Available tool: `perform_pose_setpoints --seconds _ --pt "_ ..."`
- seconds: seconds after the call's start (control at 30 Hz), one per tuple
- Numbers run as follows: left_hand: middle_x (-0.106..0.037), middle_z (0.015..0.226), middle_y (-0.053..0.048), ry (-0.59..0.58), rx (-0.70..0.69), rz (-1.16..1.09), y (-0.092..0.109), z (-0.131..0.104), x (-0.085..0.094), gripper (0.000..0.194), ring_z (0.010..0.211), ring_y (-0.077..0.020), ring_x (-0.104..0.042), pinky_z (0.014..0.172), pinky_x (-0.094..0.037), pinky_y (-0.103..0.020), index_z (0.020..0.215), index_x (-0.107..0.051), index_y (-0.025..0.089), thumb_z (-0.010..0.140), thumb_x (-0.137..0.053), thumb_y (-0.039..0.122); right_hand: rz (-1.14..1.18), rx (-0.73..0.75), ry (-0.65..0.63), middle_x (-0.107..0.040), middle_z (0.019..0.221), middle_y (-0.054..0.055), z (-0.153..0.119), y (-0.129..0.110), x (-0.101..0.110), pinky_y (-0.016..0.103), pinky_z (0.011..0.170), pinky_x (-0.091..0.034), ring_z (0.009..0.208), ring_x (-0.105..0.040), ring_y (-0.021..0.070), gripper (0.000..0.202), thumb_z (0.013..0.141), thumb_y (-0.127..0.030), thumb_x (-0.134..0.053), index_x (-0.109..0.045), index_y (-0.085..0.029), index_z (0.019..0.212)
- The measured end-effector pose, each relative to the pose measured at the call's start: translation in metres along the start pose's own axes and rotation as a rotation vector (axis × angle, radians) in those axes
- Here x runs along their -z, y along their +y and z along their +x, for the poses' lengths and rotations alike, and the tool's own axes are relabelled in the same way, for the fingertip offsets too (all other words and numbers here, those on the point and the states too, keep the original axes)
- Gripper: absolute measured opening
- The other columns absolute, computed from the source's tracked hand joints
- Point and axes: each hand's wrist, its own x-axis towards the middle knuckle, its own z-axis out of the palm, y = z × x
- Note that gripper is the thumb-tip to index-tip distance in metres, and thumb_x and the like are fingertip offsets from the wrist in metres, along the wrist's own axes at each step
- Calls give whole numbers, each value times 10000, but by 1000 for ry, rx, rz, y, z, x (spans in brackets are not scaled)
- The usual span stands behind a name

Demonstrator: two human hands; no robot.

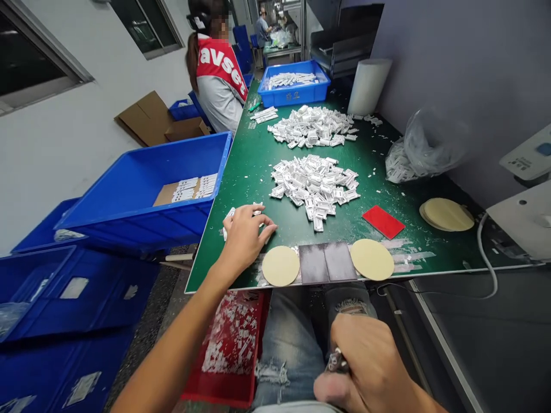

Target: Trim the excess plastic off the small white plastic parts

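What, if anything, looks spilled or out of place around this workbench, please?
Loose white bits lie strewn across the green table, apart from the white heaps, so they look spilled. Ragged pale streaks beside the front right cream disc also look odd, perhaps worn tape or residue.

Right hand (365,358), below the near edge of the tabletop (249,178): gripped metal object (337,362) largely hidden. Left hand (245,232), near-left corner: white pieces (229,215) partly covered. White device (525,221), right end: cut off.

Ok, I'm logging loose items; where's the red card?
Head view: on the green table, the red card lies right of the nearer white pile, beyond the middle pale disc.
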Motion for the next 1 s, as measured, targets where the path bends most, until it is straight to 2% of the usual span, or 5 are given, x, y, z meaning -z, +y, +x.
perform_pose_setpoints --seconds 0.2,0.43,0.6,0.7,1.0 --pt "-607 1113 -119 -5 -94 -23 12 41 -17 250 1091 -298 -477 929 -353 -446 1112 -653 221 904 -528 280 -5 -108 3 -375 565 -52 -5 8 10 269 497 -238 471 -368 87 509 979 -593 -322 -375 -207 651" --pt "-626 983 -90 -51 -173 -272 32 62 -25 101 995 -265 -524 894 -399 -391 842 -705 206 811 -634 270 133 -164 39 -345 543 -61 -2 8 18 236 445 -251 446 -355 71 517 982 -582 -330 -361 -207 626" --pt "-685 920 -73 23 -9 -575 56 -1 -1 253 823 -199 -618 739 -470 -308 952 -658 188 924 -493 378 183 -301 110 -498 631 -44 5 8 15 191 461 -399 508 -498 87 181 939 -357 -542 -583 -183 962" --pt "-683 1099 -89 89 315 -1070 86 -58 1 242 1001 -209 -621 841 -461 -280 720 -624 178 874 -605 364 89 -157 156 -646 908 76 13 5 2 221 658 -535 774 -644 146 495 904 -205 -588 -438 -111 1366" --pt "-684 788 -17 271 619 -1157 93 -137 -18 233 699 -158 -635 641 -488 -225 831 -653 212 725 -777 378 133 0 98 -701 910 112 18 -9 -24 250 646 -522 761 -667 164 326 881 -40 -507 -573 -86 1197"
